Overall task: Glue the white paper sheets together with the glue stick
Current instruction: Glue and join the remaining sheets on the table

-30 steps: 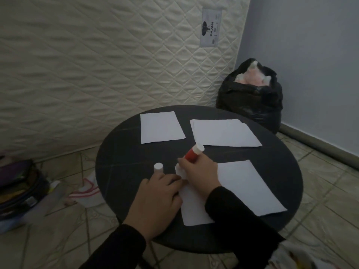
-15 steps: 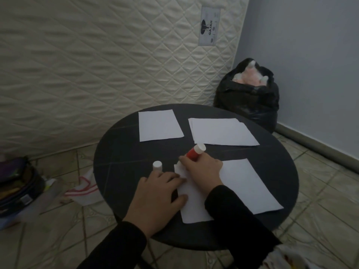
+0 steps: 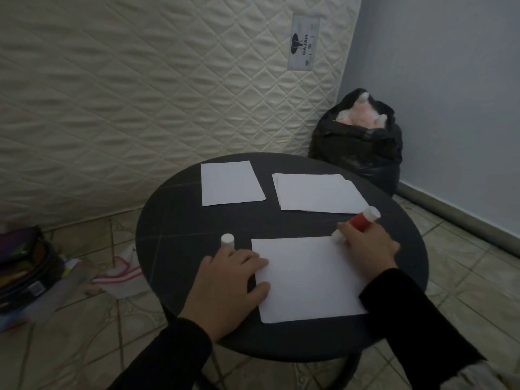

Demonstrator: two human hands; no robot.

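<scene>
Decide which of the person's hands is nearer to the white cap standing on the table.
Left. The left hand lies just below the white cap, its fingertips almost touching it. The right hand holds the glue stick across the near sheet.

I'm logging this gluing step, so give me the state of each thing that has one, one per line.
Glue stick: uncapped, tilted, tip on near sheet's far right corner.
Cap: off, upright on table.
Near sheet: flat, pinned by left hand.
Left hand: flat, pressing.
Right hand: gripping glue stick.
Stacked sheets: flat, untouched.
Single sheet: flat, untouched.
Black bag: open.
</scene>
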